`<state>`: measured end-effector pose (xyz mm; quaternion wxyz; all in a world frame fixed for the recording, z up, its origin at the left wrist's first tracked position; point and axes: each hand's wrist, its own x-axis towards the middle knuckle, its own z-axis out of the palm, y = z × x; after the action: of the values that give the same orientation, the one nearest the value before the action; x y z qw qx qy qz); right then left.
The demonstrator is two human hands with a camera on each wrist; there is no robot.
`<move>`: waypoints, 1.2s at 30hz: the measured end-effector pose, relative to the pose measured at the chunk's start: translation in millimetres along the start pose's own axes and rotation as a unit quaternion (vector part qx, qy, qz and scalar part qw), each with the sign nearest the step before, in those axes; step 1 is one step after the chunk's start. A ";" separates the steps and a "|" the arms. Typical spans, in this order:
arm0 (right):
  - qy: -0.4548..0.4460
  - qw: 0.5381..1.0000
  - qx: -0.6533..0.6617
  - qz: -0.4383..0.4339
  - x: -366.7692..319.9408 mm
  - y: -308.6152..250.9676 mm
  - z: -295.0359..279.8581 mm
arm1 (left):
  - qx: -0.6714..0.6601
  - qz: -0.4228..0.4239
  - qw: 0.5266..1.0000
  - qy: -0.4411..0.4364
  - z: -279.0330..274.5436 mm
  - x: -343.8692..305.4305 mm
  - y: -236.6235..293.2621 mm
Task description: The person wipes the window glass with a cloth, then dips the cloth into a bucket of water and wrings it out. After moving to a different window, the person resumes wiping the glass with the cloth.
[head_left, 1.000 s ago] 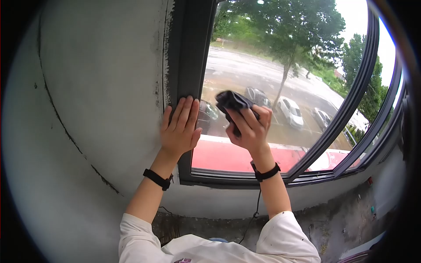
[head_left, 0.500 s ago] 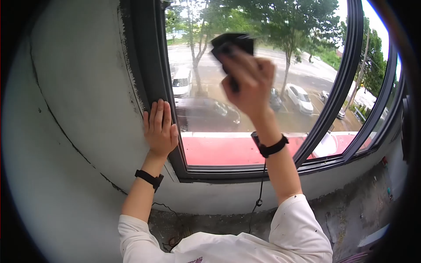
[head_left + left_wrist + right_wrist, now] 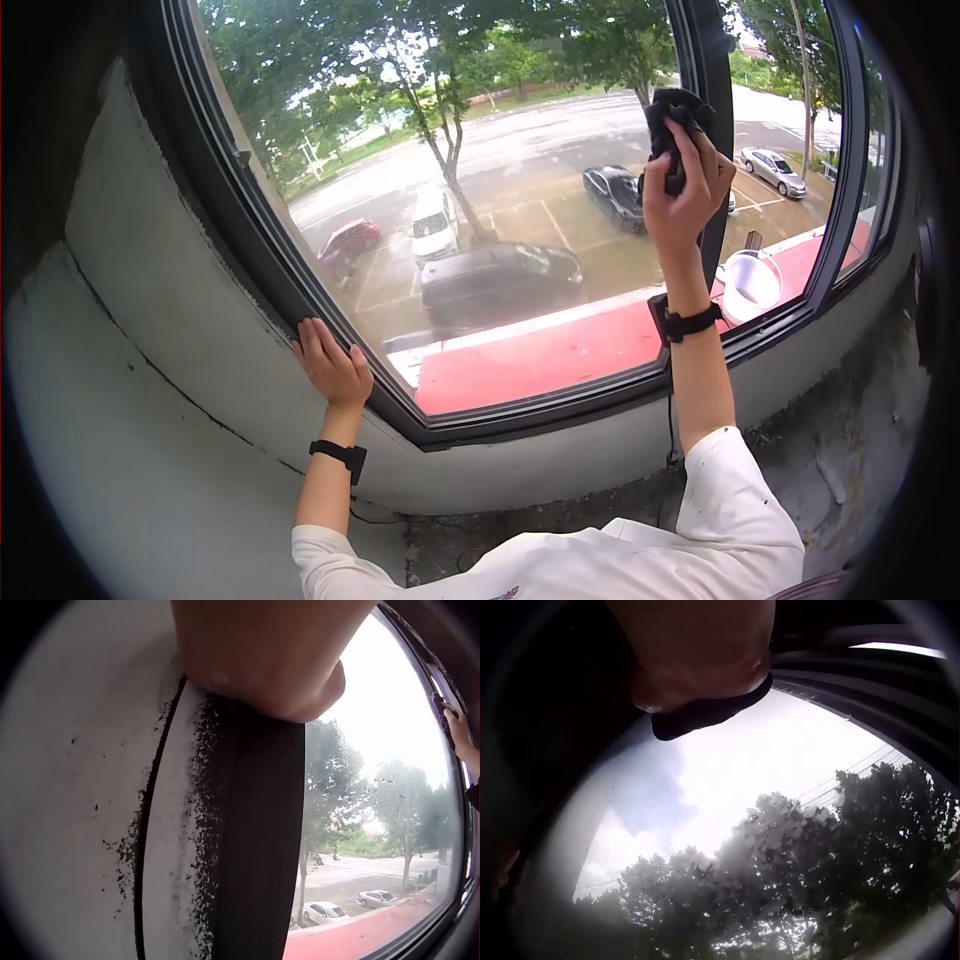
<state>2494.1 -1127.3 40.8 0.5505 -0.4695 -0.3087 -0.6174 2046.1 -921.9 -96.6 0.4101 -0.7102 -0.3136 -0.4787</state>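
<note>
My right hand [image 3: 690,190] grips a bunched black cloth [image 3: 680,105] up at the right side of the large window pane [image 3: 520,200], overlapping the dark upright of the frame. In the right wrist view the cloth's dark edge [image 3: 705,718] shows under the hand [image 3: 705,652], with glass and treetops beyond. Lower left, my left hand [image 3: 334,365] rests with straight fingers on the dark window frame [image 3: 290,260]. The left wrist view has the heel of that hand [image 3: 262,675] against the frame, its fingers hidden.
A white bucket [image 3: 750,285] shows through the right-hand window section, over a red ledge [image 3: 540,350]. A cracked pale wall [image 3: 150,280] borders the frame on the left. A black cable [image 3: 672,430] hangs below the right wrist. Parked cars and trees are outside.
The right hand has carried the cloth up the glass, then right to the upright. The left hand has stayed on the frame while the head view has turned and more of the pane shows.
</note>
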 end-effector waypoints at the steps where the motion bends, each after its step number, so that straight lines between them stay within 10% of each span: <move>1: -0.004 1.000 -0.014 0.003 1.0 -5.5 1.0 | 0.007 -0.004 1.000 -0.007 -0.4 -0.8 -1.5; 8: -0.140 0.954 0.165 -0.210 -81.9 6.9 -43.6 | 0.011 -0.005 1.000 0.010 2.8 -4.2 -7.9; 26: -0.117 0.990 -0.001 0.080 -92.6 10.7 -52.7 | 0.011 -0.020 1.000 -0.004 4.7 -15.8 -4.0; 31: -0.043 0.982 0.079 0.164 -105.0 -63.0 -21.7 | -0.024 -0.019 1.000 -0.003 1.9 -13.8 -0.4; 36: -0.172 0.966 0.179 -0.071 -123.9 -220.2 -0.7 | -0.064 -0.033 0.997 -0.001 -6.1 -12.9 4.3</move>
<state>2274.6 -1035.0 -43.5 0.5189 -0.4392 -0.5373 -0.4992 2042.7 -930.0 -108.7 0.3478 -0.7245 -0.3058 -0.5105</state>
